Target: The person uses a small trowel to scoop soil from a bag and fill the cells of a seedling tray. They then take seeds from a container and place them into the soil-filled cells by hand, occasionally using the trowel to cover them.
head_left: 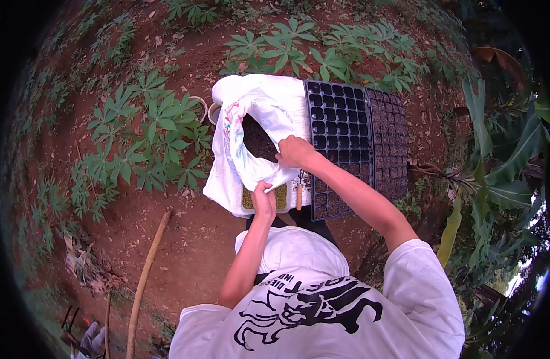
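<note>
A white sack stands with its mouth rolled back, and dark soil shows inside. My left hand is closed on the near edge of the sack's rim. On the right side of the rim, my right hand grips the folded plastic. Just beyond my left hand lies a shallow container of small green grains, partly covered by the sack. Beside it rests a small tool with a wooden handle; its far end is mostly hidden by my right arm.
Right of the sack lies a black seedling tray, its nearer cells holding soil. Another tray beside it is soil-filled. A cup stands at the sack's left. Leafy plants surround the spot; a long stick and a person are lower left.
</note>
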### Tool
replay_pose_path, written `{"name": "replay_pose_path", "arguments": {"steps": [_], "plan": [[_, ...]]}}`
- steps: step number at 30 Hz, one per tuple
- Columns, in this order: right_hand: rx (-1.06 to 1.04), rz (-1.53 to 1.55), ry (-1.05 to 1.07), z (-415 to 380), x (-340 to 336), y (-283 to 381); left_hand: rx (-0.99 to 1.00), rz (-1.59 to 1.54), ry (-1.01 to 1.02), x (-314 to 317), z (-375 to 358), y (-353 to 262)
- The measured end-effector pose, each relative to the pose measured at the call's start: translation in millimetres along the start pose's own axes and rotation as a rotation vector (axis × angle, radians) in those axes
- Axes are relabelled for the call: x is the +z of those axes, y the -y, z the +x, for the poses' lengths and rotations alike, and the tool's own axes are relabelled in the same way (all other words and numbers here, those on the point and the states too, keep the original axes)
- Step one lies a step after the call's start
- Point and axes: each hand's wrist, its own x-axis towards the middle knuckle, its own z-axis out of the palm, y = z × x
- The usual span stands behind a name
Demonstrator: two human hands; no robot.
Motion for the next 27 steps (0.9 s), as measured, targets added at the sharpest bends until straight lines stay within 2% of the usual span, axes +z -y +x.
{"name": "replay_pose_path", "arguments": {"steps": [3,5,11,15,17,19,21,24,27], "plan": [[-0.015,0.178,-0.003,4.8,14.5,2.5,-0.041,0.02,0.008,-6.5,1.9,0.0],[-0.073,0.229,-0.018,14.9,26.0,2.5,-0.021,0.045,-0.028,0.4,-5.9,-2.6],[-0.035,0.319,-0.034,41.4,31.7,14.4,0.077,0.165,-0.128,16.8,-19.8,-12.8],[0.038,0.513,-0.182,43.6,31.5,5.6,0.111,0.437,-0.133,11.1,-18.3,-19.2],[0.037,0.558,-0.253,38.2,25.6,-4.3,0.105,0.471,-0.155,14.8,-23.6,-20.4],[0.034,0.401,-0.446,35.9,24.2,-10.2,0.133,0.57,-0.18,22.9,-34.4,-24.8],[0.082,0.238,-0.513,34.5,25.4,-8.7,0.191,0.741,-0.196,27.3,-43.2,-25.4],[0.016,0.208,-0.397,44.3,39.7,10.4,0.119,0.784,-0.222,28.6,-42.6,-15.8],[-0.115,0.304,-0.302,47.2,46.6,35.5,0.148,0.734,-0.251,36.4,-42.6,-11.9]]}}
